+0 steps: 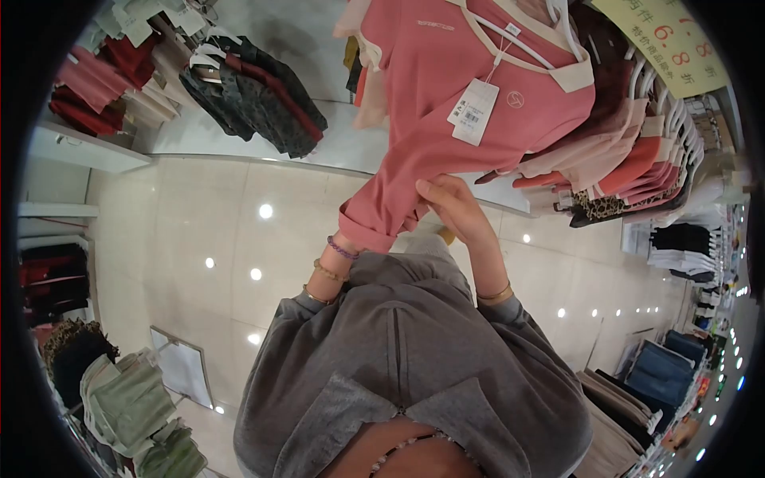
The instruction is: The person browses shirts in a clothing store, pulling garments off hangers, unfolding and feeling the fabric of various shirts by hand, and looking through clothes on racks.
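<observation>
A pink top [434, 72] with cream trim at the neckline hangs in front of me on a white hanger [510, 36]. A white price tag [476, 111] dangles on its chest beside a small round emblem. My left hand [344, 242], with bracelets at the wrist, reaches into the pink cloth at its lower left end. The cloth covers most of that hand, so its grip is hidden. My right hand [456, 209] is closed on the lower edge of the top, thumb on the near side and the other fingers partly hidden behind.
More tops [629, 163] hang on a rack at right, below a yellow sale sign [665, 40]. Dark garments [255, 95] hang at upper left, green clothes [131, 398] at lower left. Folded jeans [657, 374] lie at lower right. A floor mirror [182, 366] stands on the shiny tiles [191, 215].
</observation>
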`<state>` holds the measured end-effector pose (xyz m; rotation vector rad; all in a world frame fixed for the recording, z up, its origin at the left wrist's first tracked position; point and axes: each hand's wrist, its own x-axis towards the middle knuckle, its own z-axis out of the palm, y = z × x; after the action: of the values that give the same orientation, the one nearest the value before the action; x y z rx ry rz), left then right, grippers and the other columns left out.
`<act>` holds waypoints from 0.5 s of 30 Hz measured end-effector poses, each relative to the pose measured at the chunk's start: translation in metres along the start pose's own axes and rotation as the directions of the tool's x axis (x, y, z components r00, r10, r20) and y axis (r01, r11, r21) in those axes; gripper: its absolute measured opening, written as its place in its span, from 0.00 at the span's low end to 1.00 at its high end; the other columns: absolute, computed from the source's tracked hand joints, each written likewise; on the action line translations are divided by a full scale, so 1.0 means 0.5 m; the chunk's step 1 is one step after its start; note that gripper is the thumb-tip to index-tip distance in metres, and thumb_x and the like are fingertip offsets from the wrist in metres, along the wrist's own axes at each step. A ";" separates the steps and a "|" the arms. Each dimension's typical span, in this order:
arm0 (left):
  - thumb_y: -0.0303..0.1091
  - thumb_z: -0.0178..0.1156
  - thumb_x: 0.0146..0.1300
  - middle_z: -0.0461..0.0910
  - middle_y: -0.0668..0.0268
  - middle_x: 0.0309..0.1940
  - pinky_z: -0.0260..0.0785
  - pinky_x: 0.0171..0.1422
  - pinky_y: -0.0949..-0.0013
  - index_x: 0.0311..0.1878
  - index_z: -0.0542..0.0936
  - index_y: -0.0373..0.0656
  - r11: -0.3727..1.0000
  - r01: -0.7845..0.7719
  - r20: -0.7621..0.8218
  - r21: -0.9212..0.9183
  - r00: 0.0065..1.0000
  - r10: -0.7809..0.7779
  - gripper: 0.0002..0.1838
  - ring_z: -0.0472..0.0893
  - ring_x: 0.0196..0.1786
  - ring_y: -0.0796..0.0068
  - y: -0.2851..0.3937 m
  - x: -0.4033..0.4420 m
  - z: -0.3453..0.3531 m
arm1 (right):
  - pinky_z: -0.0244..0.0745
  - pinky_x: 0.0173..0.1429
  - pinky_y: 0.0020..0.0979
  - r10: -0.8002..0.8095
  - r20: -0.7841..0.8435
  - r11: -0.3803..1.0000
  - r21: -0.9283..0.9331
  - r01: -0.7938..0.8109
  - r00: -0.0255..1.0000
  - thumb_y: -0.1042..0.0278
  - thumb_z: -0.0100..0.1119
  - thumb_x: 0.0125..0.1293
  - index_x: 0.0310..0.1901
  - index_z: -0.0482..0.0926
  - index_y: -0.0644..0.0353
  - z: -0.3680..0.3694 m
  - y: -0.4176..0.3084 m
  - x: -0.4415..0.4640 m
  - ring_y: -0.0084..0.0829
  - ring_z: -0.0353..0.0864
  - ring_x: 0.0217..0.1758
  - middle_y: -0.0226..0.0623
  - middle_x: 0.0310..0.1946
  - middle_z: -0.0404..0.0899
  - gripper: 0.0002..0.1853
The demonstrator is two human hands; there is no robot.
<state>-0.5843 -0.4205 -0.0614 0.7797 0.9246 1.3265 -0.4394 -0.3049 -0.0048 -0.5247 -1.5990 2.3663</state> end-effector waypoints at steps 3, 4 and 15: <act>0.33 0.57 0.62 0.76 0.63 0.46 0.69 0.46 0.74 0.60 0.67 0.37 0.950 -0.086 0.089 -0.301 0.989 0.118 0.23 0.76 0.45 0.77 -0.031 0.005 -0.004 | 0.67 0.44 0.26 -0.006 0.075 0.974 0.227 -0.011 0.997 0.69 0.47 0.68 0.48 0.72 0.71 0.043 -0.017 0.007 0.26 0.74 0.41 0.36 0.39 0.77 0.14; 0.34 0.56 0.63 0.75 0.63 0.48 0.69 0.47 0.74 0.59 0.68 0.38 0.961 -0.112 0.043 -0.254 0.991 0.127 0.22 0.75 0.46 0.77 -0.038 0.004 -0.005 | 0.67 0.44 0.26 -0.023 0.053 0.965 0.263 0.008 0.998 0.69 0.46 0.68 0.49 0.72 0.72 0.049 -0.017 0.010 0.26 0.74 0.42 0.37 0.41 0.77 0.15; 0.33 0.62 0.58 0.68 0.66 0.58 0.65 0.57 0.72 0.65 0.61 0.39 0.956 -0.166 -0.309 0.244 0.921 0.239 0.33 0.71 0.53 0.79 0.005 -0.035 0.019 | 0.66 0.50 0.24 -0.015 0.036 0.983 -0.185 0.021 0.999 0.70 0.56 0.63 0.47 0.76 0.67 -0.012 0.006 0.067 0.19 0.72 0.45 0.29 0.41 0.76 0.13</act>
<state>-0.5770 -0.4373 -0.0531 0.8460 1.3020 1.5933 -0.4672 -0.2878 -0.0149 -0.5048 -1.8430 2.2375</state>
